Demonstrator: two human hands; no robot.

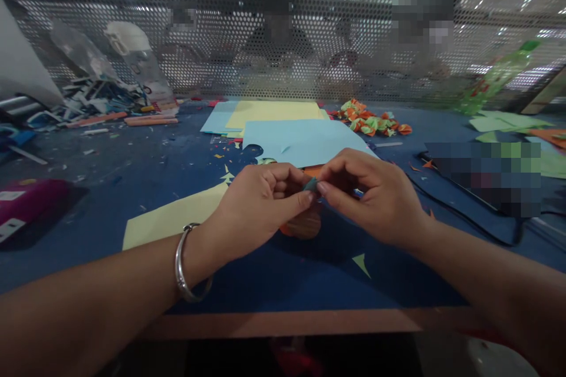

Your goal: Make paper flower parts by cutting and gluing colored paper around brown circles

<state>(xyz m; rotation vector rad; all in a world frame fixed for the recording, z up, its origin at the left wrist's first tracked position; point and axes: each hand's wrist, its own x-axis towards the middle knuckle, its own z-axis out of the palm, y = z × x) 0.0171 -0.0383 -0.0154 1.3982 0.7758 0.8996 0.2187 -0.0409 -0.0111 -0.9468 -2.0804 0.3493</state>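
My left hand (260, 203) and my right hand (371, 188) meet over the middle of the blue table (132, 188). Both pinch one small folded blue-green piece of paper (311, 184) between thumbs and fingertips. An orange paper shape (305, 225) lies on the table just under my hands, partly hidden by them. A silver bangle (186, 271) sits on my left wrist. A yellow sheet (177, 215) lies under my left hand, and a light blue sheet (305, 141) lies just beyond my fingers.
More yellow and blue sheets (269, 113) lie further back. A pile of orange and green folded paper pieces (371, 121) sits at the back right. Clutter and scraps (97, 103) fill the back left, a magenta box (26, 200) the left edge. A perforated metal screen (283, 23) closes the far side, with people behind it. A black cable (464, 218) runs on the right.
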